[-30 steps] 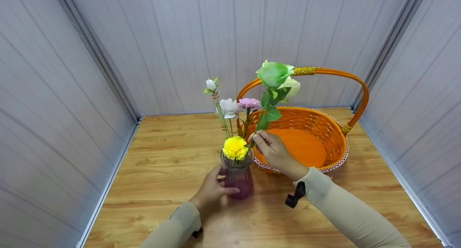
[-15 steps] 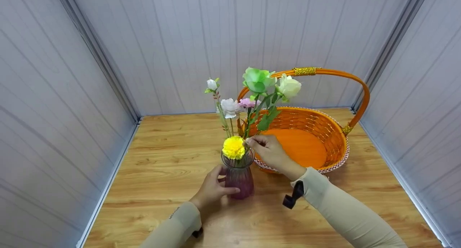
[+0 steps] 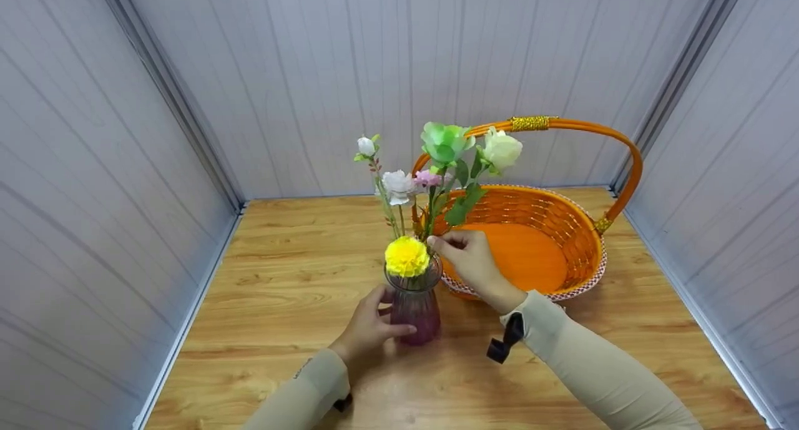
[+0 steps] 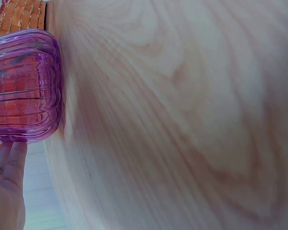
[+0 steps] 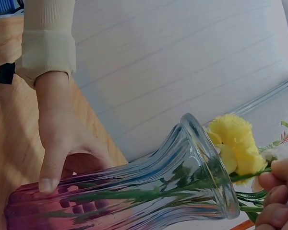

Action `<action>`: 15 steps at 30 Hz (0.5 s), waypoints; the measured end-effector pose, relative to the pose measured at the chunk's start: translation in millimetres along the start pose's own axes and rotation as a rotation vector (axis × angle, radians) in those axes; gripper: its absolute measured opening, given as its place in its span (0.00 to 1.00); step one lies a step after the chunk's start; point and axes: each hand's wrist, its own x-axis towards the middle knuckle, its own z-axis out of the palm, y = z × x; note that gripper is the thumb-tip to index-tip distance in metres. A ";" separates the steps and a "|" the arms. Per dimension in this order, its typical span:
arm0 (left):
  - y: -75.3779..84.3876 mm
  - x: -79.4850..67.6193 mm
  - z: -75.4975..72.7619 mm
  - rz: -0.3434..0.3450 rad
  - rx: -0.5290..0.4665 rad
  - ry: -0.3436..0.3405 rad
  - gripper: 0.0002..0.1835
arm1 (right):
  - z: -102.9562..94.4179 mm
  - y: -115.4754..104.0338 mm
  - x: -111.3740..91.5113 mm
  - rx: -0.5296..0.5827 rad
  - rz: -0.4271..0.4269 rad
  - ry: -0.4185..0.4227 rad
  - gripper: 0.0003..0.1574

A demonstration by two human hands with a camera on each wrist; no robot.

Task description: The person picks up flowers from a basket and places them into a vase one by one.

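Note:
A glass vase (image 3: 417, 314), clear at the top and purple-pink below, stands upright on the table. My left hand (image 3: 368, 324) grips its lower body, the thumb across the front. Over the rim, my right hand (image 3: 465, 258) pinches the stem of a green rose (image 3: 446, 144); the right wrist view shows a green stem (image 5: 134, 195) running down inside the glass. Beside the green rose is a pale cream rose (image 3: 502, 148). A yellow carnation (image 3: 407, 256) sits low at the rim, with a white flower (image 3: 398, 187), a pink carnation (image 3: 428, 178) and a white bud (image 3: 366, 146) behind.
Right behind the vase, an orange woven basket (image 3: 530, 255) with a tall arched handle (image 3: 633, 168) stands on the wooden table (image 3: 293, 280). Pale panel walls (image 3: 312, 87) enclose the table at the back and sides.
The green rose has moved left and a little down, turning as my right hand shifted slightly left toward the vase. The pale rose shows more fully beside it. My left hand stays put.

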 end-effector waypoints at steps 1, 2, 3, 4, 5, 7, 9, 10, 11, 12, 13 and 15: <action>-0.1 0.2 0.2 0.003 -0.001 -0.002 0.36 | -0.4 0.8 -0.6 0.008 0.005 0.009 0.15; -0.4 0.3 0.4 0.006 -0.003 -0.004 0.36 | -0.8 1.9 -1.3 0.011 0.008 0.016 0.15; -0.6 0.6 0.6 0.009 -0.005 -0.008 0.36 | -1.6 3.4 -2.2 0.013 0.014 0.022 0.13; -0.7 0.8 0.8 0.010 -0.006 -0.010 0.35 | -2.4 4.9 -3.4 0.012 0.019 0.026 0.12; -0.8 1.1 1.1 0.012 -0.011 -0.013 0.35 | -3.2 6.2 -4.5 0.007 0.022 0.029 0.10; -0.8 1.2 0.9 0.010 -0.013 -0.015 0.35 | -5.2 9.7 -6.3 -0.005 0.015 0.030 0.08; -0.4 1.2 0.4 0.009 -0.011 -0.013 0.35 | -7.6 12.4 -8.2 -0.014 0.009 0.027 0.08; -0.3 1.1 0.1 0.008 -0.009 -0.011 0.35 | -9.0 13.6 -8.9 -0.015 0.005 0.025 0.08; -0.3 1.2 -0.1 0.007 -0.006 -0.010 0.35 | -10.6 15.0 -9.5 -0.016 0.002 0.022 0.08; -0.4 1.1 -0.5 0.005 -0.002 -0.008 0.36 | -12.3 16.4 -9.9 -0.015 0.001 0.019 0.09; -0.7 1.0 -0.7 0.005 0.002 -0.007 0.36 | -14.0 17.5 -10.4 -0.013 0.002 0.017 0.09; -1.3 0.9 -1.5 0.002 0.007 -0.006 0.36 | -17.6 19.1 -11.3 -0.015 0.008 0.013 0.10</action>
